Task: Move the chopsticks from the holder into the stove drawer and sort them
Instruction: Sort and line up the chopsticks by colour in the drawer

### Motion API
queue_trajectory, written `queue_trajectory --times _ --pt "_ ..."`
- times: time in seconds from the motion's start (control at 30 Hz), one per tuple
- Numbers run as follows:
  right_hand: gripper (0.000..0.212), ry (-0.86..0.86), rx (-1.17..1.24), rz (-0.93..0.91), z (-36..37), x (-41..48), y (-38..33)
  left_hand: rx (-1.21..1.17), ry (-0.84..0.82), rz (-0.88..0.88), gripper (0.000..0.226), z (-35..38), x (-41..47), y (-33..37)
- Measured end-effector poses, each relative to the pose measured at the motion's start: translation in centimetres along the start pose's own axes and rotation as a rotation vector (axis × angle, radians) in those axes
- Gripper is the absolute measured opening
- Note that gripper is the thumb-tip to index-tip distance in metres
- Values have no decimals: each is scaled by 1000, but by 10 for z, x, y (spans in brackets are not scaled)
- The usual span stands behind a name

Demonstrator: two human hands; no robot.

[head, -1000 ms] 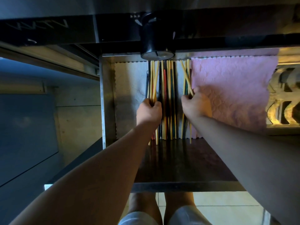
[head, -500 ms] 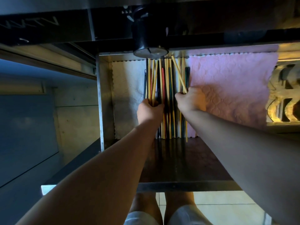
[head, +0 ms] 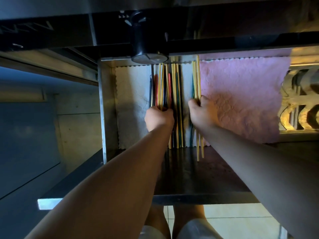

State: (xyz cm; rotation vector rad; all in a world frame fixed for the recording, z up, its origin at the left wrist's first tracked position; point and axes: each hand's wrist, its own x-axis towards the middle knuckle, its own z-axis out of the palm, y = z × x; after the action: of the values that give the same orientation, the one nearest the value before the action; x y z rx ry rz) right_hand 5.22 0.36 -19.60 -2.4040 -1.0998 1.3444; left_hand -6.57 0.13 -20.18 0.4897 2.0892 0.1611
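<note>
Left hand [head: 159, 119]: curled shut around a mixed bundle of chopsticks [head: 163, 87], gripped at their middle; yellow, red and dark sticks are seen fanning up from the fist.
Right hand [head: 202, 112]: closed on a small bunch [head: 196, 80] of yellow sticks and one green stick, held apart from the main bundle, with a gap of bare liner between the two groups.
Loose sticks [head: 177, 107]: several yellow, green and dark ones are laid lengthwise between the hands, roughly parallel.
Drawer [head: 103, 107]: pulled open, metal-walled; all the chopsticks are found inside it, left of centre.
White liner [head: 133, 100]: spread under the chopsticks on the drawer floor.
Pink cloth [head: 245, 100]: laid over the right part of the drawer, just beside the right hand's bunch.
Holder [head: 148, 44]: a dark cylinder seen above the drawer's far edge; its contents cannot be told.
Floor [head: 241, 219]: pale tiles are seen below the drawer front.
</note>
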Motion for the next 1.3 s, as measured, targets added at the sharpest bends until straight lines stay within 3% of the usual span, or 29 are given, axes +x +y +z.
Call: queue_trajectory --times 0.1,0.2,0.43,0.53,0.63,0.73,0.9,1.3 --pt "27 -19 66 22 8 4 6 -14 -21 3 16 -1 -3 1" --pt "45 -47 82 40 16 9 7 -59 -34 21 30 -4 -5 0" --pt "14 -46 133 37 32 18 0 -103 -18 103 26 -21 -6 -3" --pt "18 -21 121 29 42 17 -2 -96 12 116 12 -32 -3 -7" --pt "27 27 112 20 47 15 2 -26 55 121 19 -43 2 -15" --pt "24 46 43 -12 45 10 2 16 62 117 6 -49 9 -20" --pt "30 41 70 -6 47 7 0 89 80 114 19 -46 14 -19" --pt "22 42 68 -6 45 2 -3 328 103 260 14 -42 5 -22"
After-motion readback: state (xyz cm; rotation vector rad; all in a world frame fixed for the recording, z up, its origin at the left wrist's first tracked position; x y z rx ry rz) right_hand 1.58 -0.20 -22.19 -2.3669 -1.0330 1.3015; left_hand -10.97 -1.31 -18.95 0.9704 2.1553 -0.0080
